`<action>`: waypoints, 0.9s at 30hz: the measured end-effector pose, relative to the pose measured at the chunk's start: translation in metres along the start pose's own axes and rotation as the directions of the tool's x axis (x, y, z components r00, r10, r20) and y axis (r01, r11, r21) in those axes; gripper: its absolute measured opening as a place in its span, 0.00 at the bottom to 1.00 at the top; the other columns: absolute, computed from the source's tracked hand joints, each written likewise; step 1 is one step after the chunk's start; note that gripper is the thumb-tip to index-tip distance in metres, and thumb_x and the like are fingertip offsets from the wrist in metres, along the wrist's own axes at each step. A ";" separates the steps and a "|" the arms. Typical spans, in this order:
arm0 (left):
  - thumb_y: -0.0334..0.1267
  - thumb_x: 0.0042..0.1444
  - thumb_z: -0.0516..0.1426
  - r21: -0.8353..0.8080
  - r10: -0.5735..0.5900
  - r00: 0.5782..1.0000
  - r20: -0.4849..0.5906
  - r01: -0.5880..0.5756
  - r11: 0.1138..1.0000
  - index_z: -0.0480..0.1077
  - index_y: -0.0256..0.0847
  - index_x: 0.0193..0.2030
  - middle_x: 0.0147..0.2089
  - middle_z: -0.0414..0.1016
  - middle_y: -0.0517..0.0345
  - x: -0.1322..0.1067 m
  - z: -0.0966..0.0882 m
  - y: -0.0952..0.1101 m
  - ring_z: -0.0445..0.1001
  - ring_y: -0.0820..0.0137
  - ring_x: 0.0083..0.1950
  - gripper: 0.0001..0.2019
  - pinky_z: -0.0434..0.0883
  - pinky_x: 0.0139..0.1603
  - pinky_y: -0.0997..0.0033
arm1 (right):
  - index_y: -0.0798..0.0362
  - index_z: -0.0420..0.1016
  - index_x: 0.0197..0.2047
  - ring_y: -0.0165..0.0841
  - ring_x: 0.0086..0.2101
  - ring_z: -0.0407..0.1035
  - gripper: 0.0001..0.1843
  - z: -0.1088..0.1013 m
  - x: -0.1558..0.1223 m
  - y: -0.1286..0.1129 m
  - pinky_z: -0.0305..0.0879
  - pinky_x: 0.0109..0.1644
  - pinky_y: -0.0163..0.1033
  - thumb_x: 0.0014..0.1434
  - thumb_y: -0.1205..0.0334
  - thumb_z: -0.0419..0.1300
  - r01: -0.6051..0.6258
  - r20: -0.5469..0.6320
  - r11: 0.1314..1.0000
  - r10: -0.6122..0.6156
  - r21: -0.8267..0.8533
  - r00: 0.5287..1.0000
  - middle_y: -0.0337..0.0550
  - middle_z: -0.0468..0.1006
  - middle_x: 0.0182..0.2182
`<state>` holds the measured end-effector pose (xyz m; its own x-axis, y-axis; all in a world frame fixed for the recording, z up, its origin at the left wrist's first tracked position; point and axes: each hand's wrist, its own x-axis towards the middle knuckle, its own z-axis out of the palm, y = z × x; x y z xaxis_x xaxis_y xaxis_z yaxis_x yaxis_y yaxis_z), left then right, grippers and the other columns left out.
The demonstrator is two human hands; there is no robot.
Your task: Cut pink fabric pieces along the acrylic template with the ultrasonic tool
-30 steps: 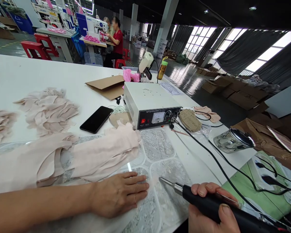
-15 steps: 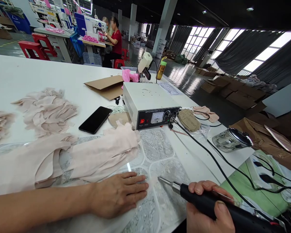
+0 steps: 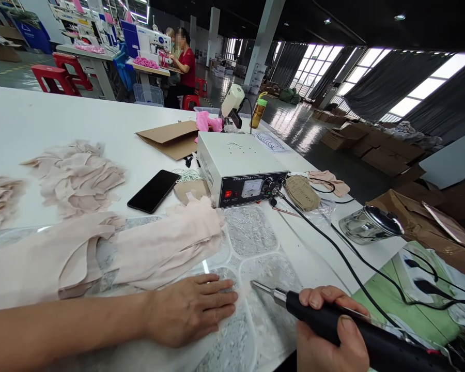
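Note:
My left hand lies flat, palm down, with fingers stretched out, on a thin sheer whitish piece of fabric over a clear patterned mat. In my right hand is a black ultrasonic handpiece with a narrow metal tip. That tip points left, just right of my left fingertips, close to the mat; whether it touches cannot be made out. Beyond my left forearm lie two stacks of pale pink fabric pieces, a nearer-left stack and a middle stack.
A white control box with a meter stands ahead, its black cable running to the handpiece. Around it are a phone, folded cardboard, a crumpled fabric heap and a lidded metal pot. A person sits at a sewing machine behind.
The handpiece and my right hand have shifted very slightly left. My left hand stays flat in nearly the same place.

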<state>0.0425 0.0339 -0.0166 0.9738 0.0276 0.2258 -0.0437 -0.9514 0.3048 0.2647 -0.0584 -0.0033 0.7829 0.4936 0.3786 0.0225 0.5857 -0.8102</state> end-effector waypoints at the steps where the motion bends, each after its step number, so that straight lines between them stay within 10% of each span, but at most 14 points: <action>1: 0.35 0.70 0.47 -0.003 -0.003 1.000 0.002 0.003 1.000 0.64 0.30 0.61 0.63 0.67 0.46 0.000 0.001 0.000 0.62 0.57 0.67 0.18 0.59 0.67 0.59 | 0.51 0.66 0.31 0.28 0.24 0.60 0.04 0.001 0.000 0.001 0.62 0.26 0.36 0.50 0.61 0.55 0.004 -0.004 1.000 -0.004 0.007 1.000 0.35 0.65 0.25; 27: 0.36 0.70 0.47 0.013 0.003 0.999 -0.041 -0.003 1.000 0.64 0.31 0.62 0.64 0.66 0.46 -0.003 0.009 -0.002 0.61 0.59 0.67 0.18 0.59 0.68 0.59 | 0.51 0.68 0.31 0.28 0.23 0.63 0.04 0.009 -0.012 -0.005 0.64 0.25 0.37 0.51 0.61 0.57 -0.059 0.058 0.998 0.058 0.016 0.997 0.37 0.67 0.26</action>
<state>0.0411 0.0332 -0.0260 0.9637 0.0369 0.2643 -0.0435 -0.9553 0.2923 0.2500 -0.0614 -0.0002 0.7457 0.5629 0.3564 -0.0337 0.5661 -0.8236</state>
